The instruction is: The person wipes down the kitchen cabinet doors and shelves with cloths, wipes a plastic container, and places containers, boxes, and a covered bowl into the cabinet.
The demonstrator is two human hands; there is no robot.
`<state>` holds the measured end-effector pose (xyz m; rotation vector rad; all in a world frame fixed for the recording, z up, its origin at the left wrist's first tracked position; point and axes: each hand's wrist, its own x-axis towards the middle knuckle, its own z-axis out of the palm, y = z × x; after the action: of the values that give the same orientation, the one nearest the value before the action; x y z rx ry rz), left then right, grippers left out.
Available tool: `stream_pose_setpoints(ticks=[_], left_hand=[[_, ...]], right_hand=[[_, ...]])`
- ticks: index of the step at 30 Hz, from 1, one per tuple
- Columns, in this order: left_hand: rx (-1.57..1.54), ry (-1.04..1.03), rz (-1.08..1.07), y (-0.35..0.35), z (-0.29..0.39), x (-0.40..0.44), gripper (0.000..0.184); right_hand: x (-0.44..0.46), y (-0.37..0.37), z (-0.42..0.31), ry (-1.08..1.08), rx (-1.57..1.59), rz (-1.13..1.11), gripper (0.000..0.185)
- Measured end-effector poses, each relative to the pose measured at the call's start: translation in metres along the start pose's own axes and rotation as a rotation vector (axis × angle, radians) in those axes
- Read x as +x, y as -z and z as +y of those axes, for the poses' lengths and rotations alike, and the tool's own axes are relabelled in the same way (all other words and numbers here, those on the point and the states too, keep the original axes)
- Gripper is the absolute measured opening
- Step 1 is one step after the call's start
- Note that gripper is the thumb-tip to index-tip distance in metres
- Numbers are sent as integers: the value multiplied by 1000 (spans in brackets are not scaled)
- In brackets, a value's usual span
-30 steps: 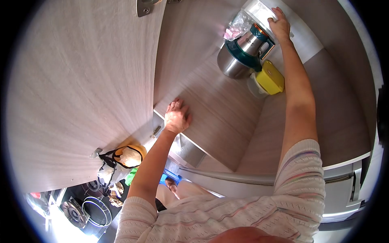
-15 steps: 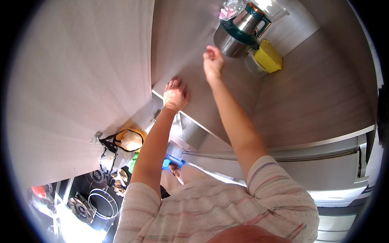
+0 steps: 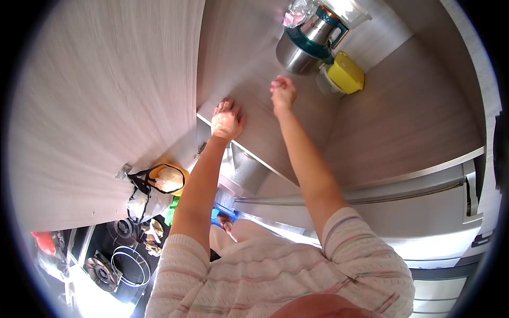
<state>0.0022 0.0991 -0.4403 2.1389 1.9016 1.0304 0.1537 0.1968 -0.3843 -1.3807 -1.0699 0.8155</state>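
My left hand (image 3: 227, 121) rests spread on the front edge of the wooden cabinet shelf (image 3: 254, 119), holding nothing. Over the same shelf is my right hand (image 3: 283, 94), its fingers curled together; whether anything is inside them I cannot make out. Beyond it, at the back, stands a steel pot (image 3: 295, 55) with a dark green rim, and a steel jug (image 3: 318, 29) with a green handle sits on top. Beside the pot lies a yellow container (image 3: 345, 73) with a clear tub (image 3: 327, 82) against it. A crinkled clear bag (image 3: 301, 11) is behind the pot.
A large cabinet door (image 3: 106, 106) stands on the left, with bags (image 3: 168, 179) hanging near its lower edge. Below left is a gas stove (image 3: 103, 273) with a wire ring (image 3: 130, 266). Under the shelf at the right is a white appliance (image 3: 413, 217). A clear plastic box (image 3: 350, 11) sits at the back.
My right hand has come away from the clear box at the back, down and left over the shelf, and its fingers have curled. My left hand has stayed on the shelf edge.
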Motion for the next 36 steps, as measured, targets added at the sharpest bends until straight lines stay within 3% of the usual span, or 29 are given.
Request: stream_pose_setpoints(ticks=[4, 6, 7, 11, 13, 14, 15, 18, 22, 25, 26, 27, 28, 29, 32, 36], left_hand=[[-16, 2, 0, 0, 1, 1, 36], [-22, 5, -8, 2, 1, 1, 35], [-19, 4, 6, 1, 1, -1, 35], [-31, 11, 0, 3, 1, 0, 33], [-54, 16, -4, 3, 1, 0, 34], [-63, 16, 8, 2, 1, 0, 33], [-72, 15, 19, 2, 1, 0, 33], [-70, 30, -2, 5, 3, -1, 33], [-81, -83, 112, 2, 1, -1, 25], [-39, -96, 107, 2, 1, 5, 20], [120, -35, -176, -32, -10, 10, 22], [-37, 32, -332, 3, 2, 7, 27], [63, 71, -380, 33, 15, 1, 29], [74, 65, -343, 55, 21, -6, 32], [-182, 35, 160, -30, -3, 18, 24], [-165, -21, 199, -10, 0, -39, 24]], right_hand=[[57, 16, -79, 234, -22, 10, 25], [104, 27, -100, 247, 73, 10, 28], [126, 32, -108, 416, -33, 37, 30], [184, 53, -161, 484, -153, 115, 35], [181, 58, -182, 554, -332, 173, 37], [162, 60, -204, 478, -242, 156, 39], [164, 64, -215, 502, -392, 187, 46], [166, 65, -224, 525, -406, 174, 49], [175, 42, -166, 572, -393, 104, 40], [93, 10, -120, 260, -113, -228, 34], [64, 2, -108, 211, -47, -361, 40], [49, -2, -79, 202, -11, -458, 40], [30, -8, -55, 208, -35, -529, 35], [26, -15, -33, 115, -96, -545, 28], [24, -32, -3, 16, -113, -572, 28], [31, -37, -4, 25, -102, -549, 29]])
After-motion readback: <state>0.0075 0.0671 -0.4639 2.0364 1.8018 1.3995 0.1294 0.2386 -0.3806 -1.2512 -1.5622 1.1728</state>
